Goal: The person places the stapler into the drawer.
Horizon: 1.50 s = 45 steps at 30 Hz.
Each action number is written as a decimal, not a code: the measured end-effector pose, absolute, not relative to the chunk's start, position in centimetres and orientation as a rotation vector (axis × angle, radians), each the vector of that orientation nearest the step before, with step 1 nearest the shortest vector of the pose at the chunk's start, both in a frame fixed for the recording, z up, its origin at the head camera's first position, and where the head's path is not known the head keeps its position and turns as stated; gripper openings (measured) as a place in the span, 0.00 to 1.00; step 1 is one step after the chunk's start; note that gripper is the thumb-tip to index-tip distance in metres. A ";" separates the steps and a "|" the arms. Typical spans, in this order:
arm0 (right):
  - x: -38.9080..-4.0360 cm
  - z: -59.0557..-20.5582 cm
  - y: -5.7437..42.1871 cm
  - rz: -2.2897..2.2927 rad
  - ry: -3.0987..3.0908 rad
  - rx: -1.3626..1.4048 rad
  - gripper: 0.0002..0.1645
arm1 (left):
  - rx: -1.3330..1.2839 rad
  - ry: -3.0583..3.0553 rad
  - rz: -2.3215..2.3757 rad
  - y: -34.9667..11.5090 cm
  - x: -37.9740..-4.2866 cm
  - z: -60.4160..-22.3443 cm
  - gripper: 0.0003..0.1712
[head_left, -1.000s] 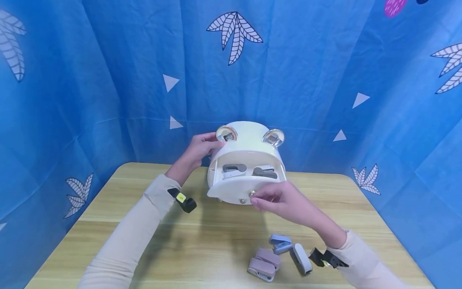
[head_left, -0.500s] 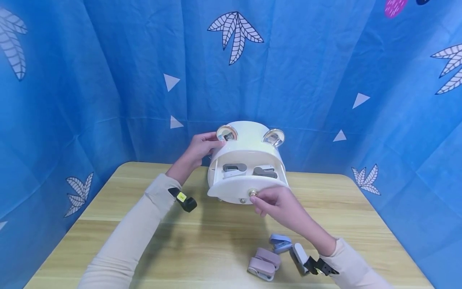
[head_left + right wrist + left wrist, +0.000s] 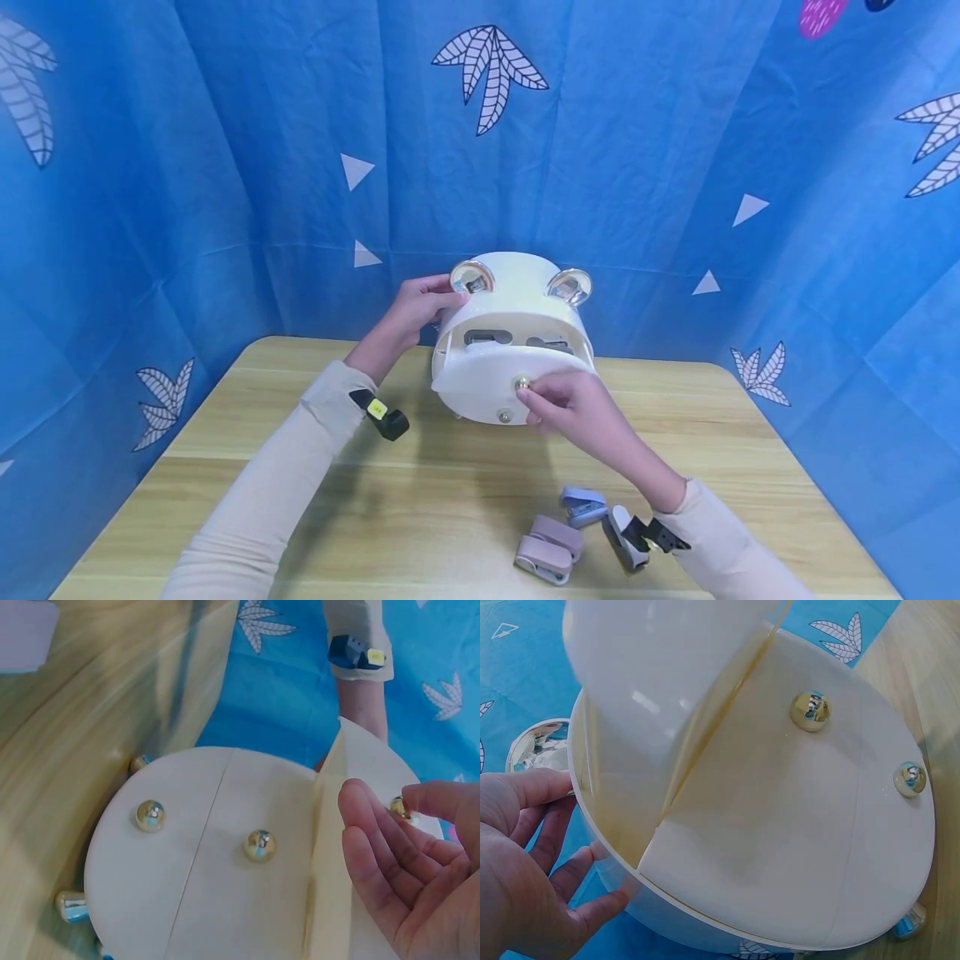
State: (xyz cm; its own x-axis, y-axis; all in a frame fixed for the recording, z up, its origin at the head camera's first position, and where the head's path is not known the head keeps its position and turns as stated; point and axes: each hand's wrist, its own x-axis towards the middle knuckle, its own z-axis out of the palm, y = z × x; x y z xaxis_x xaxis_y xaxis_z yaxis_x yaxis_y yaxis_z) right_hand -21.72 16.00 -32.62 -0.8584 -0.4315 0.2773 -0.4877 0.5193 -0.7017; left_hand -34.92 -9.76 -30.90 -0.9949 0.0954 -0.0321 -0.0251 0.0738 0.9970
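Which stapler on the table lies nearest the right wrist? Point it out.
The white and grey stapler, rightmost of the loose group, lying right beside the right wrist strap. The blue stapler and the two mauve staplers lie further left.

The right hand [image 3: 573,404], pinching the gold knob [image 3: 522,384], has swung the white box's flap [image 3: 480,387] up from nearly flat to half shut, largely hiding the staplers inside [image 3: 487,337].
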 end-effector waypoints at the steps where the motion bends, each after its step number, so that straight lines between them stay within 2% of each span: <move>1: -22.0 -32.6 16.0 1.272 -2.678 0.804 0.12 | 0.073 2.236 2.077 -9.8 -34.9 -30.9 0.29; 26: -26.5 -32.2 15.0 1.290 -2.684 0.685 0.17 | 0.074 2.251 2.055 -10.0 -34.8 -31.0 0.30; 45: -27.0 -32.1 15.2 1.323 -2.701 0.661 0.16 | 0.057 2.246 2.036 -9.9 -34.8 -30.6 0.32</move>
State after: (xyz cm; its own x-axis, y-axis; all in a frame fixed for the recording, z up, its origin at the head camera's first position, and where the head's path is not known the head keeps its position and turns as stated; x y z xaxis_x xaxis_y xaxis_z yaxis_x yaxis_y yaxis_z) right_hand -27.05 15.18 -32.13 -0.9060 -0.3496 0.2387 -0.4029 0.5391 -0.7396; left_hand -34.82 -9.94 -30.64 -0.9934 0.1006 -0.0556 -0.0455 0.1001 0.9939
